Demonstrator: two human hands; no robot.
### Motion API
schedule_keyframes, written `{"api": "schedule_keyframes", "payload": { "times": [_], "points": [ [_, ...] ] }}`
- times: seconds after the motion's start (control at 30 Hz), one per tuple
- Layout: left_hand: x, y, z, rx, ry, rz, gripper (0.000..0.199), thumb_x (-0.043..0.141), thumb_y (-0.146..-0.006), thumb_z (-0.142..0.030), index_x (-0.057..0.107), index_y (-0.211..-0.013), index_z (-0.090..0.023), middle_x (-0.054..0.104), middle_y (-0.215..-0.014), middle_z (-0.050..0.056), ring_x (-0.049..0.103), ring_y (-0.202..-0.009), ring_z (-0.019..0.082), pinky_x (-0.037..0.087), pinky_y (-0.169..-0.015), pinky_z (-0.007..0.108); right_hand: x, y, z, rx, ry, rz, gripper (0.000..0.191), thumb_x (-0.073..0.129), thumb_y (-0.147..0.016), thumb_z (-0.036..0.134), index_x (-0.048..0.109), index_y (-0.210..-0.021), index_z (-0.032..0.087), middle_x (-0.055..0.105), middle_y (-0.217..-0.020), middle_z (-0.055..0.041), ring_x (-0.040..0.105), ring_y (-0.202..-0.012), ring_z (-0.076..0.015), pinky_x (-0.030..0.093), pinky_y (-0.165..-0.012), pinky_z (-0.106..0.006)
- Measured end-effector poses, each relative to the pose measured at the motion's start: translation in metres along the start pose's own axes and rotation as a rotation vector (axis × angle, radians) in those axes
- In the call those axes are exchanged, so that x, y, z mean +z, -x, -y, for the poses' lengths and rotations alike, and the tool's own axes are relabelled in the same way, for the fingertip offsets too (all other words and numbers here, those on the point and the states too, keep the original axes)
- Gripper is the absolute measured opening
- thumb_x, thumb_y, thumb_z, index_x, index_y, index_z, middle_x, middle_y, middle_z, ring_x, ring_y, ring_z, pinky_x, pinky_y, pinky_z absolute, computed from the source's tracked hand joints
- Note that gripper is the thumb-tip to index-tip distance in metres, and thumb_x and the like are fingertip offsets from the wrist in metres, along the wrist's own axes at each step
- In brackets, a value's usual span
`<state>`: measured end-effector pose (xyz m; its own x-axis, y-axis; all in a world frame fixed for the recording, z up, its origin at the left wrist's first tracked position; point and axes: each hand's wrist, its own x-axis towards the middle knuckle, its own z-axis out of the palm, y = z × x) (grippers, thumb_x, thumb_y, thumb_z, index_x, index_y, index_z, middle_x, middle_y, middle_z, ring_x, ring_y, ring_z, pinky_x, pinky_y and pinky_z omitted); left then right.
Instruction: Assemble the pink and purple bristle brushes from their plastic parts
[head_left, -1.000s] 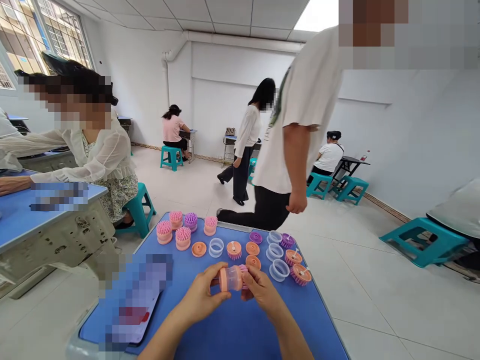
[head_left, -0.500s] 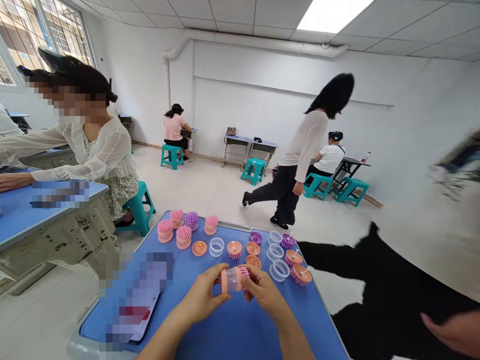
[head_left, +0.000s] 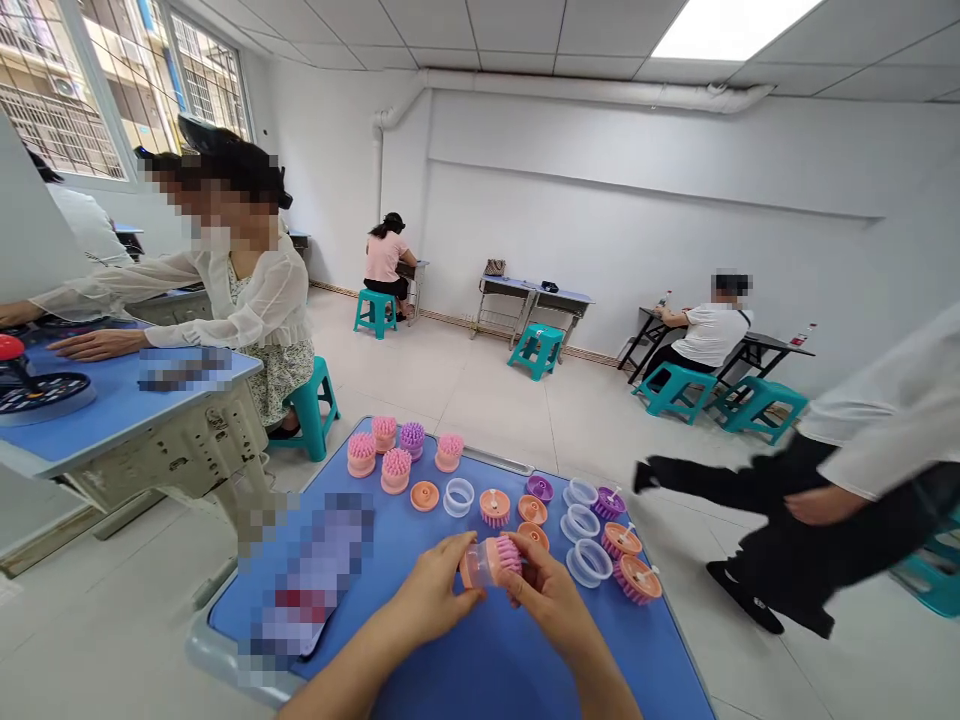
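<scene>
Both my hands hold a peach plastic brush body (head_left: 487, 562) with a clear section and pink bristles at its right end. My left hand (head_left: 433, 590) grips its clear-and-peach end, and my right hand (head_left: 547, 592) cups the bristled end. They are over a blue table (head_left: 232, 650) with a grey rim. Nearest my hands lie an orange disc (head_left: 532, 537) and a clear plastic ring (head_left: 589, 563). Pink bristle heads (head_left: 382, 455), a purple bristle head (head_left: 412, 437) and orange bristled pieces (head_left: 628, 565) stand in loose rows beyond.
A pixelated packet (head_left: 311, 575) lies on the table's left side. A seated co-worker's hand (head_left: 94, 345) rests on a blue table (head_left: 150, 400) to the left. A person (head_left: 832, 480) strides past at the right. Teal stools and desks with seated people stand farther back.
The view has swung, so the table sits further right in the frame. My hands have turned the brush body, bringing its pink bristles into view. A walking person now passes at the right edge.
</scene>
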<state>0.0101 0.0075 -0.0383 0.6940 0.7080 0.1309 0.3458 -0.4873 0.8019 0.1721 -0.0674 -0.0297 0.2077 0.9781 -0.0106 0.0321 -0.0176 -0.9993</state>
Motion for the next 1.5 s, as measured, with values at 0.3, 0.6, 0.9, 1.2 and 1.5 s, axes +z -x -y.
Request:
{"api": "schedule_keyframes", "payload": {
  "times": [0.3, 0.6, 0.9, 1.2, 1.5],
  "points": [
    [0.000, 0.000, -0.004, 0.020, -0.051, 0.021, 0.058, 0.064, -0.068, -0.013, 0.046, -0.123, -0.016, 0.055, -0.125, 0.014, 0.052, -0.114, 0.026, 0.042, -0.096, 0.040, 0.008, -0.001, 0.003, -0.006, 0.110, -0.106, 0.040, 0.065, -0.071, 0.044, 0.058, -0.098, 0.016, 0.057, -0.065, 0.0008, 0.046, -0.046, -0.0107, 0.039, -0.045, -0.025],
    [-0.003, 0.000, -0.009, 0.047, -0.018, -0.025, 0.040, 0.057, -0.070, -0.013, 0.055, -0.110, -0.016, 0.063, -0.107, 0.010, 0.059, -0.094, 0.024, 0.047, -0.081, 0.036, 0.007, 0.001, -0.004, -0.055, 0.053, -0.006, 0.057, 0.069, -0.071, 0.033, 0.048, -0.123, 0.022, 0.059, -0.103, -0.0070, 0.060, -0.073, -0.0180, 0.049, -0.057, -0.028],
    [-0.001, -0.004, -0.011, -0.001, 0.289, 0.040, 0.068, 0.070, -0.062, -0.015, 0.045, -0.126, -0.015, 0.061, -0.118, 0.011, 0.057, -0.104, 0.027, 0.044, -0.090, 0.039, 0.018, 0.003, 0.006, -0.099, -0.101, -0.034, 0.069, 0.075, -0.065, 0.033, 0.046, -0.126, 0.023, 0.059, -0.108, -0.0073, 0.060, -0.092, -0.0228, 0.048, -0.082, -0.038],
    [0.005, -0.003, -0.006, -0.062, 0.279, 0.004, 0.078, 0.065, -0.066, -0.022, 0.033, -0.136, -0.015, 0.061, -0.119, 0.013, 0.060, -0.102, 0.028, 0.047, -0.087, 0.039, 0.019, 0.003, 0.007, -0.087, -0.095, 0.024, 0.069, 0.071, -0.065, 0.020, 0.044, -0.129, 0.023, 0.059, -0.115, -0.0081, 0.057, -0.104, -0.0259, 0.043, -0.092, -0.043],
    [0.003, -0.003, -0.010, -0.011, 0.337, -0.017, 0.083, 0.065, -0.066, -0.019, 0.026, -0.139, -0.018, 0.064, -0.114, 0.008, 0.062, -0.095, 0.024, 0.049, -0.082, 0.036, 0.017, 0.005, 0.008, -0.153, -0.122, 0.096, 0.068, 0.068, -0.070, 0.017, 0.039, -0.131, 0.025, 0.055, -0.119, -0.0068, 0.054, -0.107, -0.0234, 0.042, -0.092, -0.040]
  ]
}}
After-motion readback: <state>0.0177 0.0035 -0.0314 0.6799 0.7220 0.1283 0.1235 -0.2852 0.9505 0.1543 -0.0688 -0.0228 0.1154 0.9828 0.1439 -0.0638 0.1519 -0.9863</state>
